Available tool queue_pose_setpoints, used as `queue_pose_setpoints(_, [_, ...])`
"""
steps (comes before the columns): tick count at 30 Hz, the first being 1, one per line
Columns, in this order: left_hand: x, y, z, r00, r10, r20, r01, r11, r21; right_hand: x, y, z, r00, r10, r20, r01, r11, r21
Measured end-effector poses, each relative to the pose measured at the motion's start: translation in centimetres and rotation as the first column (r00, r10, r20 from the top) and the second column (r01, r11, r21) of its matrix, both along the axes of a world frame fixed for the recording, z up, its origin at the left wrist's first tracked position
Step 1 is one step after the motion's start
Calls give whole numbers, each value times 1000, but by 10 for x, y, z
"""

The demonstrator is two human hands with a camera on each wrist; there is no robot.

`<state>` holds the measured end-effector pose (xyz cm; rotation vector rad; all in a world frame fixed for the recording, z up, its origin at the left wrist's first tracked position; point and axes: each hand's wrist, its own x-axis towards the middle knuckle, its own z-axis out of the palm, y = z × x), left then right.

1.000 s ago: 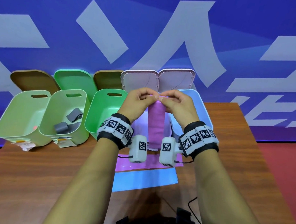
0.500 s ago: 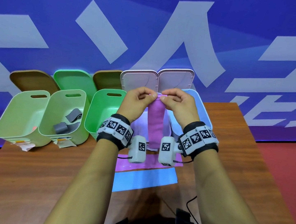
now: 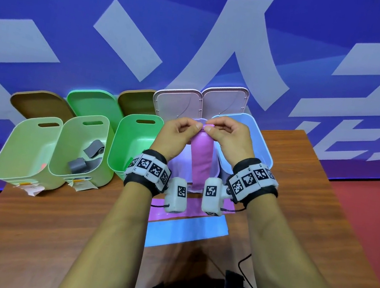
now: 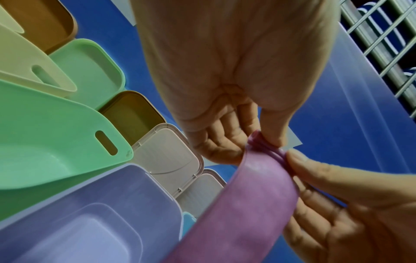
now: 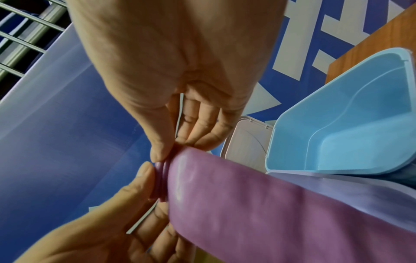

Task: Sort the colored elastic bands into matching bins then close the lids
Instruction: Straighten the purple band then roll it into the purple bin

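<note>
A wide purple elastic band (image 3: 201,162) hangs straight down in front of the lavender bin (image 3: 180,165). Both hands hold it by its top end, which is folded into a few layers. My left hand (image 3: 192,129) pinches that end from the left between thumb and fingers, and my right hand (image 3: 212,130) pinches it from the right. In the left wrist view the band (image 4: 247,204) curves over the open lavender bin (image 4: 90,222). The right wrist view shows the folded end (image 5: 162,179) between the two thumbs, with the open blue bin (image 5: 349,133) beside it.
A row of open bins stands along the table's back edge: two light green ones (image 3: 26,146), one holding grey bands (image 3: 91,150), then a green bin (image 3: 133,143). Their lids (image 3: 177,103) lean behind them. A blue band (image 3: 187,230) and a pink one (image 3: 158,202) lie flat under my wrists.
Both hands stay almost in place, still pinching the band's top end. They have risen very slightly and the fingers have shifted a little on the fold.
</note>
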<state>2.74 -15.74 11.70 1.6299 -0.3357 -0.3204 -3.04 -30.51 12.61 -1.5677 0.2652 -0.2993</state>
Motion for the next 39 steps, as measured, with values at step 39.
queue_pose_setpoints(39, [-3,-2,7,997,76,5,-76,994,-77,-2,0,1,1000,-12,9,11,989,147])
